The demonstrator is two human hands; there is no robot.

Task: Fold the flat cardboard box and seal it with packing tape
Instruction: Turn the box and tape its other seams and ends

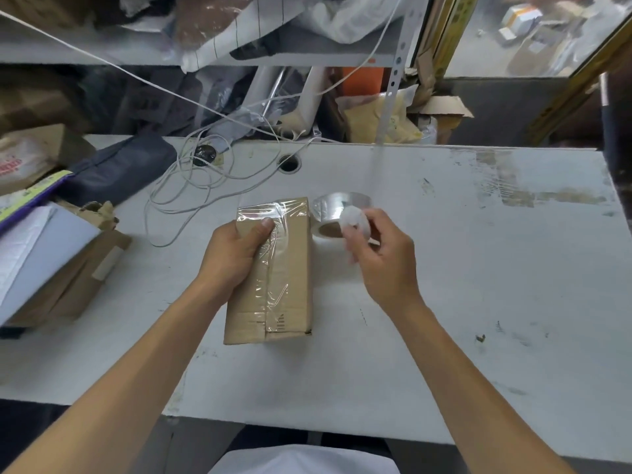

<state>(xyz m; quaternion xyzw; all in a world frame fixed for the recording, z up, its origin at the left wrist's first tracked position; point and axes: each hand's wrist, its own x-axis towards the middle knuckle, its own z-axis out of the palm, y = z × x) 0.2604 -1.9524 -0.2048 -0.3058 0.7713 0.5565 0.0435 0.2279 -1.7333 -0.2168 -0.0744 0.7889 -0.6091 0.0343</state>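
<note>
A: Where's the box (273, 268)?
B: Mid-table (478, 268), folded, clear tape along its top seam. The left hand (232, 258) clasps its left edge, thumb on the tape.
A: And the right hand (383, 261)?
B: Pinching a white wad beside the roll (337, 217), which lies just right of the box.

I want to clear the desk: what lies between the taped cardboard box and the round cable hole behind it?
In the head view, loops of white cable lie on the desk between the cardboard box and the cable hole, mostly to the left; the rest is bare.
</note>
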